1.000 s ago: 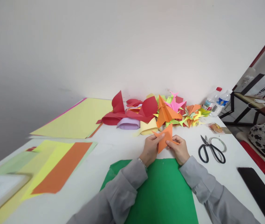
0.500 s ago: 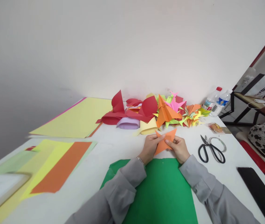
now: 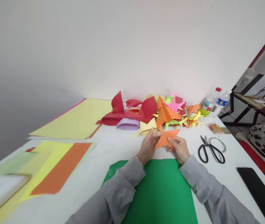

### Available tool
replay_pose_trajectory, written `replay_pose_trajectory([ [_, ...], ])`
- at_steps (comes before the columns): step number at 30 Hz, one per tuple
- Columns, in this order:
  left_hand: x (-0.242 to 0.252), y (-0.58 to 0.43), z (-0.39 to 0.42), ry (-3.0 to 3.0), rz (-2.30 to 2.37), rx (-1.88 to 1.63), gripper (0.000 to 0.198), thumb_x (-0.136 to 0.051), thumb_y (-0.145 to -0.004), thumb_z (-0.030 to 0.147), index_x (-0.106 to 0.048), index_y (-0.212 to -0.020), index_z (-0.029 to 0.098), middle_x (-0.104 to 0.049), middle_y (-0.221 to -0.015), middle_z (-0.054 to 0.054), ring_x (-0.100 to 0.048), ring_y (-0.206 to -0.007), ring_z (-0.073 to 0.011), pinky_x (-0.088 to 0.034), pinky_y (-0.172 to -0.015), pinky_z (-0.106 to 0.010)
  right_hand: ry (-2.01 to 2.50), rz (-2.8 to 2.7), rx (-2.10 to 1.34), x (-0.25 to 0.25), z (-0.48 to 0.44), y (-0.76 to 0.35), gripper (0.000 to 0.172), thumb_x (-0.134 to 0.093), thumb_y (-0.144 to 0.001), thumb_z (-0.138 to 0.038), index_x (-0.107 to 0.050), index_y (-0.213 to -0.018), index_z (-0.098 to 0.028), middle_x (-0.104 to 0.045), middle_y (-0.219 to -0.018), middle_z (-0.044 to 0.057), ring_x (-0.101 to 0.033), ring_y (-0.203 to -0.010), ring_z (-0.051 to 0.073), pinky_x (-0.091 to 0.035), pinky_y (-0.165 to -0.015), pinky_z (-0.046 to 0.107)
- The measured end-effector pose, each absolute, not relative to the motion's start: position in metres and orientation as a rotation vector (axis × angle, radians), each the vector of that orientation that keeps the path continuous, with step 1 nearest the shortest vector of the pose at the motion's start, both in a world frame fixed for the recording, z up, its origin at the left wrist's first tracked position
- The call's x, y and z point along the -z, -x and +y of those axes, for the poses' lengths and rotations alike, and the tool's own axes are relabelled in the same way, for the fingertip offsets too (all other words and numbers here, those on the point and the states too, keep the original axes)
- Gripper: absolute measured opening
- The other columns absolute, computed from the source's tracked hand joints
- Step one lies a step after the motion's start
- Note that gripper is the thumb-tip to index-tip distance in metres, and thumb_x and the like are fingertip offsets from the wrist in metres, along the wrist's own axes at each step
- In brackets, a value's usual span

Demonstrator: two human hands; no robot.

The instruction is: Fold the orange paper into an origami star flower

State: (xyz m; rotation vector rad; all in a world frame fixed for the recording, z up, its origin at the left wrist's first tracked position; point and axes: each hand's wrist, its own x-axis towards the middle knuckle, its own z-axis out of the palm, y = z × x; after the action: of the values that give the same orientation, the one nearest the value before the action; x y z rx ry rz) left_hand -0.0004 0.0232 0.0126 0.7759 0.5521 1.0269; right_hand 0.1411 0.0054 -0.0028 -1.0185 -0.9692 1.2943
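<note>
A folded orange paper piece with pointed corners is held between both my hands just above the white table. My left hand pinches its left side, with the fingers reaching up along the edge. My right hand grips its lower right edge, thumb on top. A green sheet lies flat in front of me, under my grey sleeves.
A pile of folded paper shapes in red, orange, pink and yellow lies at the wall. Black scissors lie to the right, two bottles behind them. Yellow and orange sheets cover the left. A black slab rests at the right edge.
The orange piece has been turned and opened out into a star-like shape. Both hands shifted slightly away from me along with it.
</note>
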Motion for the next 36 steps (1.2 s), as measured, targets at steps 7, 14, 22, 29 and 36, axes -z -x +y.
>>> replay_pose_trajectory([
  [7, -0.011, -0.011, 0.012, -1.068, 0.590, -1.145, 0.037, -0.075, -0.063, 0.035, -0.068, -0.091, 0.011, -0.068, -0.073, -0.006, -0.060, -0.067, -0.0178, -0.048, -0.069, -0.032, 0.940, -0.710, -1.298, 0.001, 0.008, -0.139, 0.033, -0.079, -0.060, -0.040, -0.059, -0.057, -0.014, -0.060, -0.046, -0.002, -0.047, -0.036, 0.007, -0.039, -0.038, 0.019],
  [14, -0.006, -0.019, 0.010, -1.197, 0.854, -1.183, 0.034, -0.064, -0.073, 0.041, -0.059, -0.054, 0.013, -0.059, -0.051, -0.001, -0.054, -0.053, -0.0126, -0.045, -0.058, -0.026, 0.887, -0.865, -1.310, 0.008, 0.007, -0.137, 0.030, -0.074, -0.068, -0.039, -0.064, -0.062, -0.012, -0.063, -0.050, 0.002, -0.053, -0.042, 0.011, -0.042, -0.043, 0.024],
  [22, -0.003, -0.015, 0.019, -0.923, 0.734, -1.226, 0.028, -0.066, -0.070, 0.037, -0.065, -0.069, 0.009, -0.064, -0.058, -0.006, -0.059, -0.052, -0.0166, -0.049, -0.053, -0.031, 0.915, -0.737, -1.277, 0.006, 0.007, -0.139, 0.027, -0.077, -0.065, -0.035, -0.062, -0.056, -0.014, -0.062, -0.050, 0.001, -0.054, -0.043, 0.011, -0.045, -0.041, 0.022],
  [29, -0.002, -0.008, 0.026, -0.902, 0.780, -1.230, 0.028, -0.062, -0.068, 0.032, -0.053, -0.049, 0.013, -0.052, -0.040, 0.000, -0.044, -0.036, -0.0089, -0.033, -0.039, -0.022, 0.795, -0.772, -1.500, 0.002, 0.010, -0.146, 0.046, -0.059, -0.075, -0.057, -0.064, -0.063, -0.012, -0.064, -0.050, 0.007, -0.056, -0.039, 0.014, -0.045, -0.033, 0.022],
  [36, 0.001, -0.006, 0.024, -1.098, 0.835, -1.136, 0.026, -0.064, -0.064, 0.027, -0.054, -0.044, 0.012, -0.050, -0.038, 0.000, -0.041, -0.036, -0.0076, -0.029, -0.039, -0.021, 0.798, -0.897, -1.609, -0.002, 0.008, -0.149, 0.022, -0.076, -0.066, -0.033, -0.065, -0.064, -0.014, -0.067, -0.053, 0.003, -0.057, -0.041, 0.013, -0.045, -0.039, 0.022],
])
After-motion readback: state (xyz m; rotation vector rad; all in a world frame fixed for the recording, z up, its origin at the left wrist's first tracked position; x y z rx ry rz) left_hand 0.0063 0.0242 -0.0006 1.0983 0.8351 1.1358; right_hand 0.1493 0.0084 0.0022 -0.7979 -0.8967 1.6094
